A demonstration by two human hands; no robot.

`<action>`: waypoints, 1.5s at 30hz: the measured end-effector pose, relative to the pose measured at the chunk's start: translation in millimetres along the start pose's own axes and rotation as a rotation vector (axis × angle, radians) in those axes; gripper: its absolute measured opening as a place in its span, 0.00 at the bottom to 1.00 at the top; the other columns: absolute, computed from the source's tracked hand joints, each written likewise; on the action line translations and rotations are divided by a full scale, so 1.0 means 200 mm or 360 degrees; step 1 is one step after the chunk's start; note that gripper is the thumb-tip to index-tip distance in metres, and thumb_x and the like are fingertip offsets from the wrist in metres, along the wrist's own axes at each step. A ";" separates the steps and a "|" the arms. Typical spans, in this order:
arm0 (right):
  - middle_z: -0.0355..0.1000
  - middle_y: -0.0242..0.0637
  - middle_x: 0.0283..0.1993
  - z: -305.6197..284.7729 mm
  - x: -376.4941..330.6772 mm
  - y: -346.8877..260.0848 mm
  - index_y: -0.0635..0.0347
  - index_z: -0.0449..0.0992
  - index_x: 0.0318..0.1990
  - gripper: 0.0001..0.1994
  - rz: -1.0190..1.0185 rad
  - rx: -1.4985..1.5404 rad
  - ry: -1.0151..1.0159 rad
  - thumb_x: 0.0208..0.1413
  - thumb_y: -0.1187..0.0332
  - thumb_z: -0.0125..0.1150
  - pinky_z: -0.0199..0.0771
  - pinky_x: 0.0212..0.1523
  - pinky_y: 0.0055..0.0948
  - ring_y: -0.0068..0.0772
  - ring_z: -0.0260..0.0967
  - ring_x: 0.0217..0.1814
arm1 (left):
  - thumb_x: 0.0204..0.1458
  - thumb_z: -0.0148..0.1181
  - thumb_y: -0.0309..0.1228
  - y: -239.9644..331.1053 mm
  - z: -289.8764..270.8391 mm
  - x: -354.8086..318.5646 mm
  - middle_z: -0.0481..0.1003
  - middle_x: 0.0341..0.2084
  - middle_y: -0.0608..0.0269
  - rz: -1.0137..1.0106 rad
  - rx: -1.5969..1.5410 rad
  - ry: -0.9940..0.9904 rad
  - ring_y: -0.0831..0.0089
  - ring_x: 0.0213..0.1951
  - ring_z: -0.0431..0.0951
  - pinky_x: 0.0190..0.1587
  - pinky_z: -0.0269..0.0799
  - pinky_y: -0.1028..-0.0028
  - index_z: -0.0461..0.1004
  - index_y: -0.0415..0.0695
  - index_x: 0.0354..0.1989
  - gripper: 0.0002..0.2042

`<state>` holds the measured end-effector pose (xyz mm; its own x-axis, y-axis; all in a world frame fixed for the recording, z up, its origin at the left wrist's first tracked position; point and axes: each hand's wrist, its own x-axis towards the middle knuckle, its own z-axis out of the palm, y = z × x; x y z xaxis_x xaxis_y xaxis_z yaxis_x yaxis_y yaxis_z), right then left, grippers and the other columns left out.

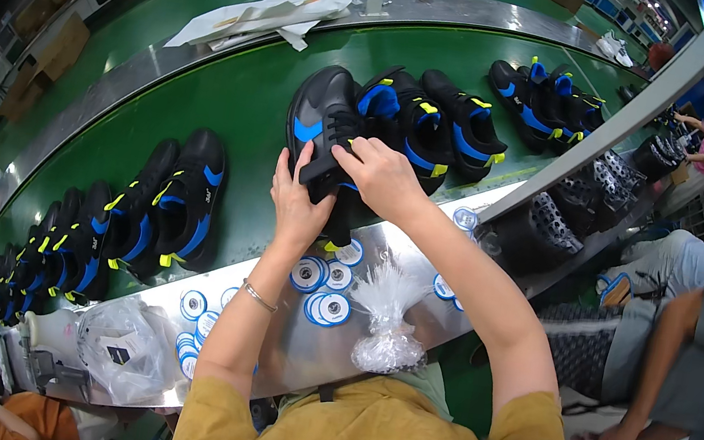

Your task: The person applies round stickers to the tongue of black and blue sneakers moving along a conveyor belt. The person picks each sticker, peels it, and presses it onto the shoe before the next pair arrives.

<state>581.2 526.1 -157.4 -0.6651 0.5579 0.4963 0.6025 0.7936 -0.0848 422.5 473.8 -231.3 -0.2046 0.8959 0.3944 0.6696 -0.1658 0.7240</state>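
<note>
- Left hand (299, 202): fingers closed on the near side of a black shoe (328, 131) with blue trim, gripping its tongue area.
- Right hand (381, 175): curled over the same shoe from the right, pinching it at the laces.
- Black shoe: held upright just above the near edge of the green conveyor belt (248, 93).
- Round blue-and-white labels (321, 292): scattered on the metal ledge (285, 341) below the hands.
- Clear plastic bag (387, 324): crumpled on the ledge, beside the labels.
- Other black shoes (160, 207): lined up along the belt, left and right.
</note>
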 end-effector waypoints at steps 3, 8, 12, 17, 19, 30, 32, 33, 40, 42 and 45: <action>0.70 0.38 0.38 0.02 -0.01 0.00 0.62 0.75 0.48 0.20 -0.0106 -0.0044 -0.0006 0.42 0.76 0.59 0.76 0.34 0.30 0.37 0.70 0.39 | 0.37 0.71 0.27 0.00 -0.01 0.00 0.56 0.61 0.40 -0.0042 -0.0059 0.0029 0.44 0.61 0.59 0.61 0.55 0.53 0.51 0.43 0.67 0.46; 0.69 0.36 0.37 0.02 -0.01 -0.01 0.63 0.75 0.48 0.20 -0.0257 -0.0203 -0.0056 0.42 0.74 0.58 0.75 0.35 0.26 0.34 0.68 0.37 | 0.35 0.72 0.26 0.00 -0.02 -0.01 0.58 0.60 0.43 -0.0030 -0.0166 0.0090 0.48 0.61 0.61 0.61 0.58 0.56 0.50 0.39 0.66 0.47; 0.68 0.35 0.35 0.02 0.00 -0.01 0.65 0.75 0.47 0.20 -0.0344 -0.0272 -0.0037 0.42 0.72 0.58 0.73 0.35 0.23 0.32 0.66 0.37 | 0.36 0.71 0.25 0.00 -0.03 -0.01 0.59 0.60 0.42 0.0041 -0.0229 0.0209 0.47 0.61 0.61 0.60 0.60 0.57 0.54 0.43 0.66 0.44; 0.67 0.34 0.34 0.05 0.03 -0.06 0.66 0.75 0.46 0.20 -0.0351 -0.0356 -0.0027 0.43 0.69 0.58 0.73 0.34 0.22 0.31 0.67 0.37 | 0.39 0.68 0.26 -0.04 -0.04 -0.03 0.57 0.61 0.38 0.0110 0.0031 0.0094 0.42 0.60 0.61 0.59 0.60 0.53 0.62 0.53 0.65 0.39; 0.67 0.34 0.33 0.08 0.05 -0.07 0.66 0.75 0.45 0.19 -0.0324 -0.0362 -0.0036 0.43 0.69 0.58 0.72 0.34 0.22 0.31 0.67 0.37 | 0.41 0.65 0.25 -0.06 -0.06 -0.02 0.56 0.61 0.36 0.0103 0.0048 0.0065 0.41 0.60 0.61 0.59 0.60 0.53 0.61 0.52 0.65 0.37; 0.71 0.39 0.33 0.07 -0.03 0.06 0.61 0.75 0.38 0.13 0.0284 -0.0020 0.0005 0.49 0.62 0.62 0.71 0.38 0.36 0.41 0.69 0.39 | 0.51 0.54 0.26 -0.42 -0.18 0.11 0.70 0.52 0.43 -0.0383 -0.0345 -0.0166 0.56 0.54 0.71 0.59 0.63 0.67 0.64 0.35 0.60 0.25; 0.74 0.39 0.32 0.14 -0.08 0.06 0.59 0.77 0.33 0.13 0.0395 -0.0010 -0.0267 0.49 0.58 0.62 0.69 0.39 0.39 0.42 0.70 0.41 | 0.51 0.57 0.28 -0.53 -0.20 0.15 0.73 0.49 0.46 -0.0590 -0.0496 -0.0188 0.62 0.50 0.74 0.55 0.67 0.70 0.67 0.31 0.57 0.24; 0.76 0.39 0.32 0.17 -0.07 0.05 0.57 0.78 0.30 0.13 0.0394 -0.0015 -0.0398 0.49 0.56 0.61 0.67 0.39 0.41 0.42 0.71 0.42 | 0.51 0.58 0.28 -0.67 -0.22 0.16 0.73 0.50 0.48 -0.0585 -0.0457 -0.0085 0.64 0.50 0.74 0.54 0.67 0.70 0.66 0.30 0.57 0.25; 0.75 0.35 0.27 0.14 -0.08 -0.02 0.54 0.79 0.27 0.10 0.0379 0.0103 -0.0506 0.51 0.59 0.60 0.60 0.39 0.41 0.40 0.70 0.37 | 0.50 0.51 0.20 -0.19 -0.21 0.27 0.64 0.59 0.41 0.0210 0.0330 0.0271 0.50 0.61 0.63 0.64 0.57 0.62 0.61 0.33 0.61 0.26; 0.73 0.35 0.24 0.15 -0.04 0.00 0.55 0.78 0.23 0.12 0.0455 0.0305 -0.0305 0.51 0.58 0.59 0.60 0.38 0.40 0.41 0.69 0.35 | 0.54 0.49 0.19 -0.02 -0.17 0.30 0.66 0.58 0.43 0.0273 0.0053 0.0147 0.52 0.58 0.68 0.62 0.61 0.65 0.61 0.32 0.61 0.23; 0.70 0.41 0.34 0.19 0.03 0.06 0.61 0.72 0.32 0.10 0.0880 0.0273 0.0537 0.48 0.64 0.62 0.64 0.39 0.39 0.44 0.67 0.40 | 0.53 0.52 0.20 0.05 -0.07 0.36 0.63 0.60 0.41 0.0282 0.0244 0.0049 0.51 0.62 0.63 0.64 0.57 0.64 0.59 0.30 0.62 0.26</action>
<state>567.7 549.1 -188.7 -0.0875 0.8092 0.5809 0.7178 0.4556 -0.5265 404.1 530.2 -188.7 -0.0942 0.8451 0.5263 0.7972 -0.2527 0.5483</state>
